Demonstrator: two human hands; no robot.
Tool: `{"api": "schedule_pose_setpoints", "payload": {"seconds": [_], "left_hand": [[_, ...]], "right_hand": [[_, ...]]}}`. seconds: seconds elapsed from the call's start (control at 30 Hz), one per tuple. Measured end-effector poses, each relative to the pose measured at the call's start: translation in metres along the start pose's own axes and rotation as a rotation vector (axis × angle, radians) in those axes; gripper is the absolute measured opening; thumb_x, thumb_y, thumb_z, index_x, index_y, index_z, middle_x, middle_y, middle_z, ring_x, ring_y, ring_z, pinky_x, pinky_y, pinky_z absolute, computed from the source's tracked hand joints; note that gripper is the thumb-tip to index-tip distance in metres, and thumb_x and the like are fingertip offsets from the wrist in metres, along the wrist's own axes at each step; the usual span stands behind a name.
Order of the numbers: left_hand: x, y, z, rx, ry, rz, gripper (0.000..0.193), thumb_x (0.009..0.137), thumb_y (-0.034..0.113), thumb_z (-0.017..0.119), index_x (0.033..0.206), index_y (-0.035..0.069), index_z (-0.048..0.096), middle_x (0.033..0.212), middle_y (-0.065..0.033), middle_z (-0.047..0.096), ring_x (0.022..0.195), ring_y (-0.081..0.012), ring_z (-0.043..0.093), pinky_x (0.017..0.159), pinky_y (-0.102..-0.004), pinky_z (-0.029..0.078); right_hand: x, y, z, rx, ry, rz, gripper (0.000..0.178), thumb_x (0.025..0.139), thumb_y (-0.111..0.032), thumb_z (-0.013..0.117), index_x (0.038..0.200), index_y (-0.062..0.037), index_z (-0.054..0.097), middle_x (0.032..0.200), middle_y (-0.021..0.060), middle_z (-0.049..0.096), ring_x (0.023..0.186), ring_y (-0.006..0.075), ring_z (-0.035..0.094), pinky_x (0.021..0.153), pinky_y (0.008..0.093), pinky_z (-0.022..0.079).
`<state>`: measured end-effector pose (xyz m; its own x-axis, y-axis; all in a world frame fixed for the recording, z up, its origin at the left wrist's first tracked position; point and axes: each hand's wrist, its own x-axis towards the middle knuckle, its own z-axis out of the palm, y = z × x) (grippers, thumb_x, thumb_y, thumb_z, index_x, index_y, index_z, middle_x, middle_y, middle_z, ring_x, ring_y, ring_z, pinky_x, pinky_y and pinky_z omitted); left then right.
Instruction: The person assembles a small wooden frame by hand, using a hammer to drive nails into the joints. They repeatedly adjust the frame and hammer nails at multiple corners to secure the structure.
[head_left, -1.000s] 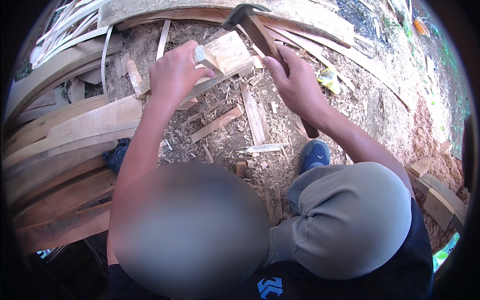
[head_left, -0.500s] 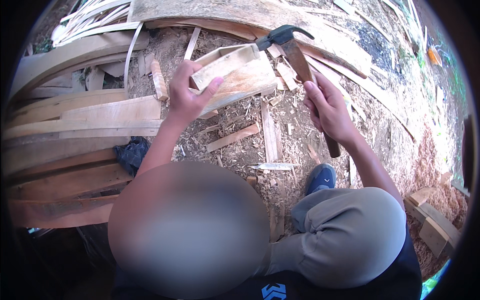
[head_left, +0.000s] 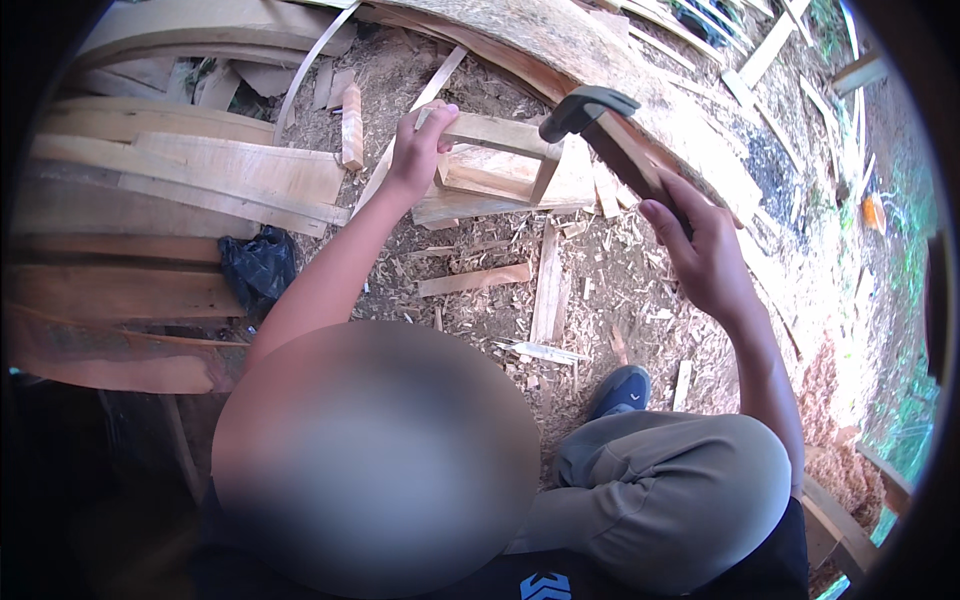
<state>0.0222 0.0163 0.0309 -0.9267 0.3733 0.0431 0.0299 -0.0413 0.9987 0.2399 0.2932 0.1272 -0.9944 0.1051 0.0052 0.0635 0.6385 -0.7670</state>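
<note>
Pale wood is forming a small rectangular frame (head_left: 500, 133) at twelve o'clock, above a wooden block (head_left: 573, 180). The left hand (head_left: 420, 152) is gripping the frame's left end. The right hand (head_left: 705, 245) is wrapping firmly around the handle of a hammer (head_left: 624, 150) — its head is hanging at one o'clock, beside the frame's corner; contact cannot be told. At nine o'clock, a black bag (head_left: 258, 268) is lying crumpled.
</note>
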Motion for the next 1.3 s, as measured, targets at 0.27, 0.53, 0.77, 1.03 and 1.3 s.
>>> {"api": "schedule_pose_setpoints", "payload": {"seconds": [0.27,0.53,0.77,1.03,1.3], "left_hand": [[-0.006,-0.01,0.004,-0.052,0.005,0.143,0.032,0.096,0.029,0.059,0.07,0.012,0.05,0.065,0.0063,0.04,0.061,-0.0053,0.035,0.056,-0.0259,0.026],[-0.007,-0.007,0.002,-0.065,-0.021,0.14,0.031,0.096,0.032,0.057,0.072,0.014,0.046,0.07,0.0066,0.036,0.066,-0.0057,0.034,0.062,-0.0255,0.028],[-0.002,-0.008,0.004,-0.105,-0.03,0.215,0.032,0.096,0.03,0.057,0.071,0.015,0.043,0.07,0.0065,0.036,0.062,-0.0046,0.032,0.058,-0.0246,0.025],[0.012,-0.01,-0.015,-0.03,-0.254,0.134,0.035,0.098,0.031,0.053,0.072,0.006,0.055,0.067,0.0013,0.045,0.067,-0.0121,0.043,0.066,-0.0304,0.036],[0.045,0.001,-0.005,0.061,-0.449,0.228,0.034,0.096,0.03,0.051,0.083,-0.001,0.059,0.089,-0.0054,0.061,0.088,-0.0161,0.055,0.088,-0.0303,0.042]], "right_hand": [[0.034,-0.033,0.008,-0.445,0.128,-0.485,0.037,0.099,-0.023,0.068,0.133,-0.0119,0.059,0.1,0.0124,0.075,0.077,0.0328,0.074,0.063,0.0433,0.059],[0.037,-0.037,0.025,-0.473,0.166,-0.479,0.04,0.096,-0.012,0.069,0.135,-0.0116,0.062,0.106,0.0161,0.076,0.086,0.0342,0.076,0.069,0.0421,0.061],[0.042,-0.031,0.031,-0.455,0.17,-0.484,0.036,0.098,-0.007,0.066,0.132,0.0012,0.059,0.099,0.0258,0.075,0.087,0.0367,0.077,0.068,0.0428,0.061],[0.041,-0.033,0.02,-0.188,0.283,-0.121,0.031,0.107,-0.023,0.056,0.129,-0.001,0.061,0.079,0.0096,0.069,0.068,0.0152,0.065,0.061,0.0326,0.049],[0.032,-0.013,0.031,0.029,0.153,0.088,0.036,0.109,-0.029,0.053,0.127,0.0005,0.061,0.08,0.0056,0.063,0.071,0.0118,0.057,0.065,0.0303,0.045]]}}
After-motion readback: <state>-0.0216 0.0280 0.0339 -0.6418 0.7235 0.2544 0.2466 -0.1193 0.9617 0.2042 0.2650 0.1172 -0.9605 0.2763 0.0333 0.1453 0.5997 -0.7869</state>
